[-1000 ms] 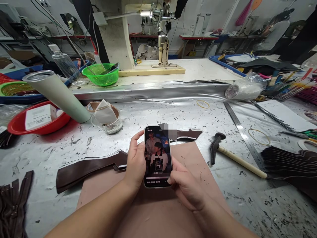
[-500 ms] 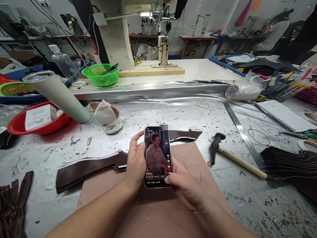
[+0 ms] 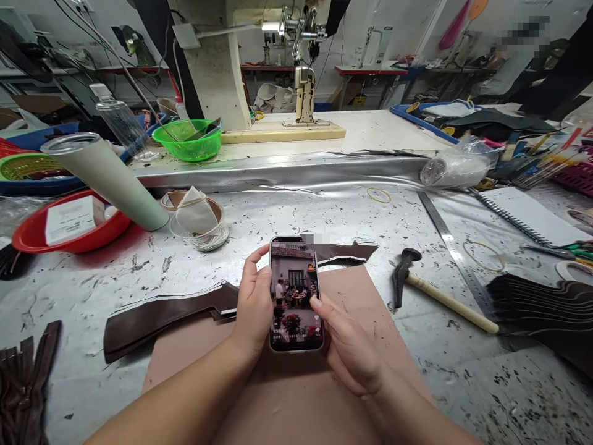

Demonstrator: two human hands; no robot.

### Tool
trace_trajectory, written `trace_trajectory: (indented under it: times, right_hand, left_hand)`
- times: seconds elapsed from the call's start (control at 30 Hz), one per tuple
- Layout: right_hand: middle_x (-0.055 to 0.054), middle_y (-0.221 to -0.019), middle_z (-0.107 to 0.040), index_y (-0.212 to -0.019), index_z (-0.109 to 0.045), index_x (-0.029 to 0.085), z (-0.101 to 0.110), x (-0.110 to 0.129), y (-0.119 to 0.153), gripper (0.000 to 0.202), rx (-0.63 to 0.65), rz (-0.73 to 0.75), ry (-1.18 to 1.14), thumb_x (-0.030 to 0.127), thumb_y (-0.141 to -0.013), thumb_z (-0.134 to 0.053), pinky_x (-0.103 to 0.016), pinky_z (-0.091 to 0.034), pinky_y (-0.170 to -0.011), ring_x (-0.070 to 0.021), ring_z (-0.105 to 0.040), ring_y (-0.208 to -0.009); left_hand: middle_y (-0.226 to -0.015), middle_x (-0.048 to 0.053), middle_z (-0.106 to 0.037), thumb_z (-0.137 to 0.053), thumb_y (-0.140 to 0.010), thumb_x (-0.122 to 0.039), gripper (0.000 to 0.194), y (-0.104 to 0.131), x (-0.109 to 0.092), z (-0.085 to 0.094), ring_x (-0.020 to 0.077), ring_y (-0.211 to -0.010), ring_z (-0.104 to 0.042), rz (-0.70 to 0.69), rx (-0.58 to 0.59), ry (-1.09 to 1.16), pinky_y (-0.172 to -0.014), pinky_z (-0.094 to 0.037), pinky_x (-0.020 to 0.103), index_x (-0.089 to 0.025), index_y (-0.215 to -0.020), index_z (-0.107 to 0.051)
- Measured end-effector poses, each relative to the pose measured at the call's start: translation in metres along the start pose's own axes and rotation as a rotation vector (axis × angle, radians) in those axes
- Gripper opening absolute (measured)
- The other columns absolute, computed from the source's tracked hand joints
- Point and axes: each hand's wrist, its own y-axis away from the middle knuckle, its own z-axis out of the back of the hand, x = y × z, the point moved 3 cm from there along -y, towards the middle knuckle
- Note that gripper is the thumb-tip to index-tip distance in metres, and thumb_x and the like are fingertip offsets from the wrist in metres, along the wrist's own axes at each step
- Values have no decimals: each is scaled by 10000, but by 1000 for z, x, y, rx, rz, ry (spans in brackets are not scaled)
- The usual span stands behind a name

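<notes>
The phone (image 3: 296, 293) stands upright, its top end pointing away.

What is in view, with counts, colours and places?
Phone: one, black, centre
Sheet: one, pinkish-brown, under phone
Hammer: one, black and cream, right
Ruler: one, silver, right
Notebook: one, white, far right
Rubber bands: two, yellow, table's right
Leather-like pieces: several, dark brown, both sides
Red bowl: one, red, left
Green basin: one, green, back left
Tumbler: one, pale green, left
Sewing machines: several, pale, back
Other clutter: uncounted, mixed, edges
Left hand: one, bare, holding phone
Right hand: one, bare, holding phone
</notes>
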Motion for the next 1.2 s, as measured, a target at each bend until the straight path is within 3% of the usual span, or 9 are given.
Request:
trace_trajectory:
  times: [0.17, 0.33, 0.53, 0.67, 0.87, 1.2]
  right_hand:
    - [-24, -1186, -616, -1228, -540, 240, 0, 2, 0, 365, 6, 2, 20, 308, -871, -502, -380, -343, -996, -206, -511, -1119]
    - [-29, -1098, -653, -1166, -579, 228, 0, 2, 0, 337, -7, -25, 26, 291, -841, -519, -369, -384, -927, -213, -547, -1039]
    - [-5, -983, -672, -1094, -601, 210, 0, 4, 3, 457, -41, -65, 112, 105, -655, -526, -294, -392, -811, -184, -539, -936]
    - [7, -937, -670, -1087, -592, 206, -2, 6, 2, 509, -21, -57, 120, 73, -605, -501, -262, -388, -762, -155, -525, -867]
    - [-5, -952, -670, -1110, -568, 197, -3, 7, 1, 535, -11, -54, 119, 79, -591, -511, -274, -391, -765, -162, -535, -869]
    - [-65, -1126, -634, -1128, -521, 194, -5, 6, 2, 563, 36, -39, 165, 188, -592, -694, -379, -396, -875, -253, -550, -1035]
  left_hand:
    - [-626, -45, -591, -470, -811, -298, 369, 0, -2, -1, 81, -461, -479, 0, 6, -1, -436, -386, 169, -233, -1174, -481]
    - [-617, -47, -584, -472, -810, -307, 374, 0, -1, 0, 80, -472, -479, 0, 3, -15, -452, -394, 164, -235, -1177, -484]
    - [-584, -57, -555, -466, -822, -318, 375, 0, 2, 1, 87, -475, -469, 11, 12, 0, -450, -402, 165, -252, -1192, -469]
    - [-554, -57, -533, -462, -821, -299, 362, 0, 0, 0, 81, -454, -445, 13, 4, -6, -428, -376, 151, -237, -1178, -482]
    - [-553, -59, -537, -445, -831, -279, 336, 0, -1, 0, 79, -459, -447, 13, 4, -13, -432, -380, 143, -246, -1163, -482]
    - [-618, -49, -584, -458, -838, -294, 339, 0, 1, 1, 82, -498, -495, 7, 3, -6, -463, -413, 154, -253, -1173, -480]
